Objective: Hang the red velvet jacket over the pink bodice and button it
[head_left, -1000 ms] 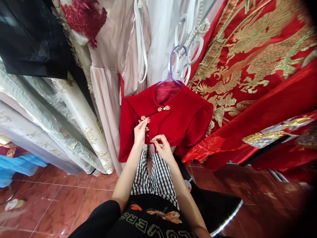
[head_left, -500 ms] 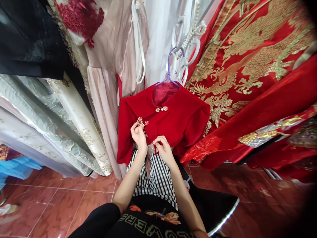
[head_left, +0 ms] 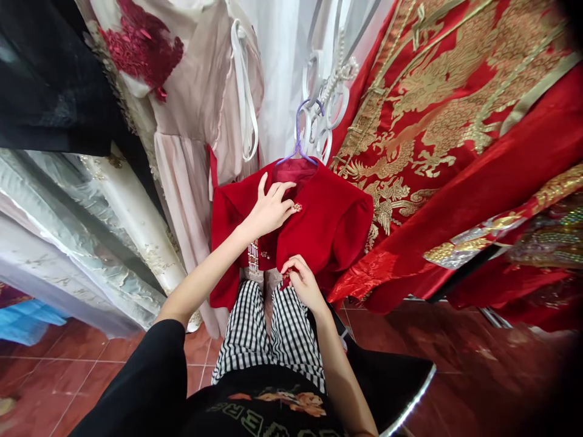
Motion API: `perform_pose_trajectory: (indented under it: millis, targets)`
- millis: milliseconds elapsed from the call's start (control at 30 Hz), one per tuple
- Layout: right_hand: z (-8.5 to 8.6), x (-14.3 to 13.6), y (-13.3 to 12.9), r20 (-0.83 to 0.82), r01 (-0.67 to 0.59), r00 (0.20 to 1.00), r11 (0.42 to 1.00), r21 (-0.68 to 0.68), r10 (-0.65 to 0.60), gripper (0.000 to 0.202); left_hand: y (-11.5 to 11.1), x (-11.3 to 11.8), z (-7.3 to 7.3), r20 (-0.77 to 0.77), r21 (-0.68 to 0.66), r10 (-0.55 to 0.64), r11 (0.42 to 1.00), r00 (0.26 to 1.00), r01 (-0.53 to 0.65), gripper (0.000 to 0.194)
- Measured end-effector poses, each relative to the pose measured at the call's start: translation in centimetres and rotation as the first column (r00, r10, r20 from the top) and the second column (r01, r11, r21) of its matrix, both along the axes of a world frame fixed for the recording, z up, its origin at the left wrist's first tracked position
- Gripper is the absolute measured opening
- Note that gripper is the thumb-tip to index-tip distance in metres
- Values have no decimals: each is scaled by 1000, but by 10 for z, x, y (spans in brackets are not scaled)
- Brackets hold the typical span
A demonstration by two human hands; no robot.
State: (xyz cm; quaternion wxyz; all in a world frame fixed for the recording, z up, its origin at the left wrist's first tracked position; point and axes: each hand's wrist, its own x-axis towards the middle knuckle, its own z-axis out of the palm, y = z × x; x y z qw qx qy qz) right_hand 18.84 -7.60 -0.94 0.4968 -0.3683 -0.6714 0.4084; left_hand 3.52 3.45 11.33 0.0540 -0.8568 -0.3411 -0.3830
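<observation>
A short red velvet jacket (head_left: 319,230) hangs in front of me on a purple hanger (head_left: 298,130). My left hand (head_left: 271,209) lies across its upper front. The thumb and some fingers close on a beaded clasp (head_left: 297,207) near the collar, while other fingers stretch toward the neckline. Down at the hem, my right hand (head_left: 304,284) pinches the lower corner of the front panel, where a small beaded ornament partly shows. Between the panels the jacket gapes, and a beaded strip (head_left: 253,255) is visible below my left forearm.
A pale pink dress (head_left: 182,121) with a dark red appliqué hangs at the left, beside white and grey gowns. Red garments with gold embroidery (head_left: 410,121) crowd the right side. A white ring-patterned frame (head_left: 314,115) stands behind the hanger. Red tiles (head_left: 59,388) cover the floor.
My left hand has moved up from the left front edge to the collar clasp. The right hand stays at the hem, and the front panels now stand farther apart.
</observation>
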Motion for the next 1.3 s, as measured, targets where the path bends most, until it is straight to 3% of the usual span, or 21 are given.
perform_pose_trajectory:
  millis: [167,333,433,567,667,733,933,1000,1100,1200,1300]
  targets:
    - [-3,1,3,15,13,1000,1000,26,-13,21,10,-10,0,198,-143,-108,980,974,138,6]
    - [7,11,8,94,-72,993,995,65,66,12,19,-12,-2,143,-18,-110,993,984,114,15]
    - [25,1,21,42,-12,999,993,119,7,6,17,-12,-5,154,62,-77,996,985,68,18]
    - [46,-34,50,-151,210,968,977,36,-202,44,11,-17,-2,249,90,29,995,968,-53,24]
    - [51,-48,67,-93,378,918,921,-89,-386,96,12,-28,8,327,77,151,980,933,-186,27]
    - [53,-49,71,-25,433,898,891,-136,-440,120,18,-34,16,352,71,216,964,911,-256,37]
    - [64,-55,57,50,345,938,938,-41,-343,121,31,-38,37,249,28,366,923,896,-385,38]
    - [67,-49,54,133,423,902,903,-77,-412,128,28,-37,41,238,-15,394,915,888,-403,40]
    - [71,-15,58,227,602,784,796,-56,-577,136,26,-38,47,267,-98,403,915,875,-391,38]
    - [83,36,77,251,722,641,681,122,-725,129,31,-37,53,315,-156,357,933,879,-323,26]
    - [111,78,113,254,762,520,577,294,-815,121,37,-31,60,367,-181,298,952,881,-247,15]
